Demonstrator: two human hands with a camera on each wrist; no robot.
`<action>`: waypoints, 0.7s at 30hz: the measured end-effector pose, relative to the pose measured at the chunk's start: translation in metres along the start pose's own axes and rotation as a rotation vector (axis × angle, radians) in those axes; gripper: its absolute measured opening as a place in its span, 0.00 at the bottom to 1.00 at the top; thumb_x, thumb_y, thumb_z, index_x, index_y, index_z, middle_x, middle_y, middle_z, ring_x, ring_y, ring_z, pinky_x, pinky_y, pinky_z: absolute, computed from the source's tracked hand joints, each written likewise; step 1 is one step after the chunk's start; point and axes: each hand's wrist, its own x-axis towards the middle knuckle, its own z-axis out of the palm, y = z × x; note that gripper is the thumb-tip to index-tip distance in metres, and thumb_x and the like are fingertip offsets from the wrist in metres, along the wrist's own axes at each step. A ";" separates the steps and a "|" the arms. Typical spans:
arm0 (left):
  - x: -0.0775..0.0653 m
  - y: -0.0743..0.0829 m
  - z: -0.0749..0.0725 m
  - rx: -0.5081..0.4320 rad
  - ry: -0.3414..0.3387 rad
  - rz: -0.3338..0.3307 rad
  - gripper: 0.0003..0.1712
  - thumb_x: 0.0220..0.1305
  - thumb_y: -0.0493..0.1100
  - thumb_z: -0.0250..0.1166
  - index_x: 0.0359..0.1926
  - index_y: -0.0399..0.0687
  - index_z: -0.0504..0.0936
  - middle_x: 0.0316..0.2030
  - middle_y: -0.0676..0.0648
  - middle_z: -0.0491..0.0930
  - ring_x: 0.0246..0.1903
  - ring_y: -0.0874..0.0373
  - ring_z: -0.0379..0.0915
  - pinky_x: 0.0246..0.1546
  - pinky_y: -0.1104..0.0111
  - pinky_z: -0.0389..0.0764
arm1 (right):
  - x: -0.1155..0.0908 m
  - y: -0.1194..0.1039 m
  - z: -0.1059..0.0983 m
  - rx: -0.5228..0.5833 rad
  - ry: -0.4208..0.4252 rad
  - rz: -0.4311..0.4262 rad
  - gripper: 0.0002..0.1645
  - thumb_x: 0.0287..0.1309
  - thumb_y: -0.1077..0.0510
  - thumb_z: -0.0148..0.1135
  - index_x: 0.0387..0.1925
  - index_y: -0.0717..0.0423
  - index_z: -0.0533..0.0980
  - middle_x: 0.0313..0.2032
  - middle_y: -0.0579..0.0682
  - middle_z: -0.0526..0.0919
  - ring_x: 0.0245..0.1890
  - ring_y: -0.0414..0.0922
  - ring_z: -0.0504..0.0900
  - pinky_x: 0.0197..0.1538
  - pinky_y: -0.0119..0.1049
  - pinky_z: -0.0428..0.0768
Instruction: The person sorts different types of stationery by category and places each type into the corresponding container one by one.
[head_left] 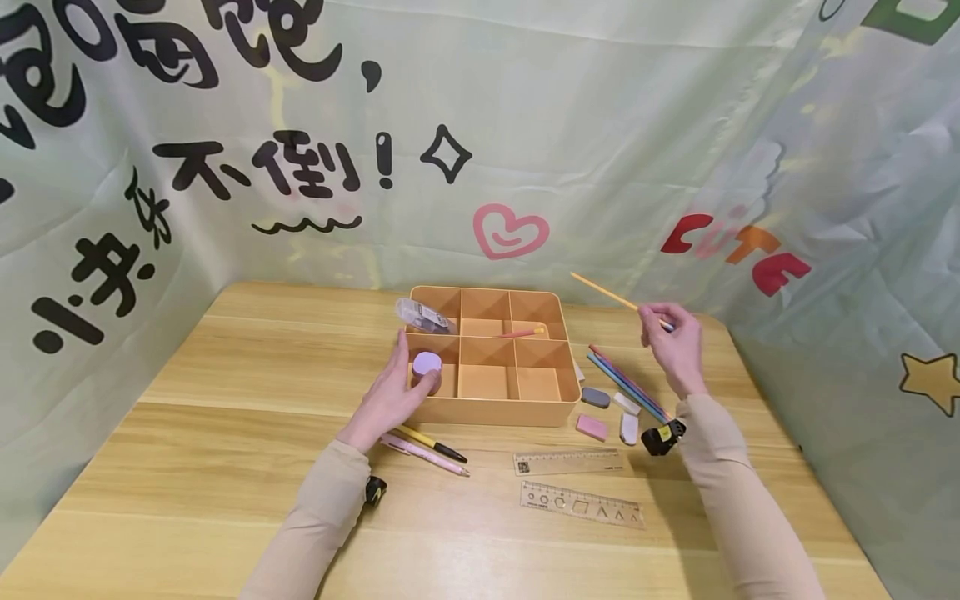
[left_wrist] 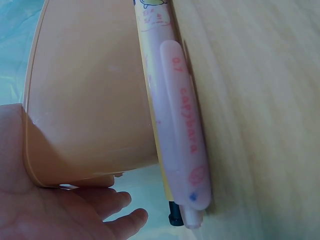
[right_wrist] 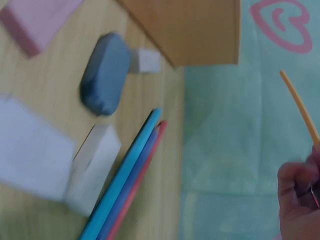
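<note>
An orange-tan divided organizer box (head_left: 495,412) stands on the table. My left hand (head_left: 390,387) grips its left side, thumb over the front rim and fingers along the outer wall. A lilac rounded item (head_left: 427,363) sits in the front left compartment, by the thumb. Behind it a translucent grey oblong item (head_left: 423,316) leans on the rim of the back left compartment. In the back right compartment lies a red-and-orange stick (head_left: 522,332). Right of the box, raised above the table, my right hand (head_left: 675,346) pinches a thin yellow-orange pencil (head_left: 603,290), which points up and left.
Beside the box lie a pink eraser (head_left: 592,427), a dark blue-grey eraser (head_left: 596,397), pale erasers (head_left: 628,428) and several coloured pencils (right_wrist: 127,172). Two clear rulers (head_left: 581,504) lie in front. A pink pen (left_wrist: 182,125) and a yellow pen (head_left: 431,442) lie near my left wrist.
</note>
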 end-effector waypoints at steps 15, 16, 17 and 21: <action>0.000 0.000 0.000 0.001 0.008 0.005 0.56 0.74 0.60 0.55 0.79 0.38 0.29 0.81 0.36 0.32 0.79 0.37 0.41 0.78 0.46 0.51 | -0.009 -0.028 0.023 0.190 -0.095 -0.100 0.07 0.63 0.61 0.67 0.37 0.63 0.81 0.24 0.43 0.84 0.23 0.35 0.85 0.36 0.24 0.84; 0.000 0.000 0.000 0.002 0.008 0.005 0.56 0.74 0.60 0.54 0.79 0.38 0.29 0.81 0.36 0.32 0.79 0.37 0.41 0.78 0.45 0.51 | -0.009 -0.030 0.024 0.196 -0.099 -0.101 0.06 0.63 0.62 0.67 0.36 0.63 0.81 0.25 0.42 0.84 0.23 0.35 0.85 0.36 0.24 0.84; 0.000 0.000 0.000 0.003 0.009 0.005 0.56 0.74 0.60 0.54 0.79 0.38 0.29 0.81 0.36 0.32 0.79 0.37 0.41 0.78 0.45 0.51 | -0.009 -0.031 0.025 0.207 -0.103 -0.101 0.06 0.62 0.62 0.68 0.37 0.64 0.81 0.25 0.42 0.85 0.23 0.35 0.85 0.36 0.24 0.84; 0.000 0.000 0.001 0.003 0.008 0.006 0.56 0.74 0.60 0.54 0.79 0.38 0.29 0.81 0.37 0.31 0.79 0.37 0.41 0.78 0.45 0.51 | -0.010 -0.036 0.030 0.244 -0.116 -0.101 0.06 0.60 0.65 0.68 0.36 0.64 0.80 0.28 0.43 0.86 0.24 0.36 0.87 0.38 0.25 0.85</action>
